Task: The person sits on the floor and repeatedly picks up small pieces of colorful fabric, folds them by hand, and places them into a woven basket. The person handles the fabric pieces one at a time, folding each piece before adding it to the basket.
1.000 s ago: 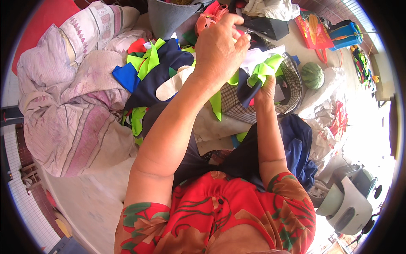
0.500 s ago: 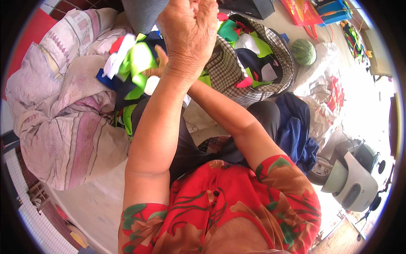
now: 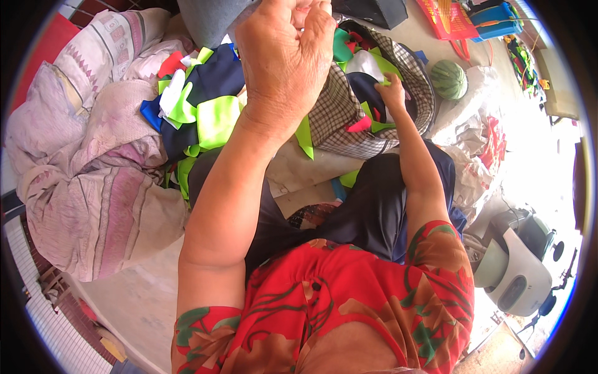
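Note:
My left hand (image 3: 286,62) is raised close in the upper middle, its back toward me and its fingers curled. Whatever it may hold is hidden. My right hand (image 3: 391,95) reaches into the mouth of a checked cloth bag (image 3: 333,115), fingers apart above the scraps inside. Those scraps include a white piece (image 3: 366,65), a dark navy piece (image 3: 364,87) and a pink piece (image 3: 359,124). Left of my raised hand lies a heap of fabric scraps, with a bright green piece (image 3: 217,121) and a navy piece (image 3: 218,78) on top.
A crumpled pale quilt (image 3: 93,199) fills the left side. Beyond the bag sit a watermelon (image 3: 448,80), a red paper bag (image 3: 445,19) and a blue container (image 3: 498,23). White plastic sheeting (image 3: 470,124) and a grey-white machine (image 3: 523,274) are at the right.
My right hand has swung from the scrap heap at the left over to the checked bag. My left hand stays raised, shifted slightly right. A green scrap now shows near my knees.

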`<action>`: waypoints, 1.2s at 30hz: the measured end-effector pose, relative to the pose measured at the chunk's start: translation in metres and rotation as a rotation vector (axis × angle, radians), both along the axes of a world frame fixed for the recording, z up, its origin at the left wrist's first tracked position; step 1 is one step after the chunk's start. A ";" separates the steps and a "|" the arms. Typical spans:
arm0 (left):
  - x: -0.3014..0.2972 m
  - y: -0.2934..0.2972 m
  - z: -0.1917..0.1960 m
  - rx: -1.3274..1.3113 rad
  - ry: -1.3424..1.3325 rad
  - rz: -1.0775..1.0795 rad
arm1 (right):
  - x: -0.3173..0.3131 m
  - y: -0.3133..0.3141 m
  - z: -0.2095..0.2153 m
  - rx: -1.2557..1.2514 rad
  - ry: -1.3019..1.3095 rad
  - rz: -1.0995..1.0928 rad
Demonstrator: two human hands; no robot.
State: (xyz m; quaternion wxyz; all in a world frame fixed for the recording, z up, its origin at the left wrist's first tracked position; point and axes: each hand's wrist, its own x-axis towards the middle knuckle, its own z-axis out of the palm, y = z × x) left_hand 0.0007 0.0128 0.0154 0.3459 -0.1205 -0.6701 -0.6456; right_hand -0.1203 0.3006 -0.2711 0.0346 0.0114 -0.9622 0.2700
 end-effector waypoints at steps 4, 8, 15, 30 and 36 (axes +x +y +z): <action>0.003 0.002 -0.001 0.010 -0.074 -0.014 | -0.002 -0.002 -0.025 -0.186 -0.292 -0.205; 0.008 -0.001 0.000 -0.104 -0.226 0.052 | -0.007 -0.016 -0.041 -0.412 -0.468 -0.128; 0.002 0.007 0.006 -0.102 -0.247 0.053 | 0.004 -0.031 -0.081 0.356 -0.576 0.388; 0.005 0.004 0.005 -0.003 -0.199 0.016 | 0.019 -0.006 0.040 0.183 -0.166 0.291; 0.003 0.002 -0.003 -0.149 -0.256 0.047 | 0.040 -0.015 0.127 -1.269 -0.146 -0.125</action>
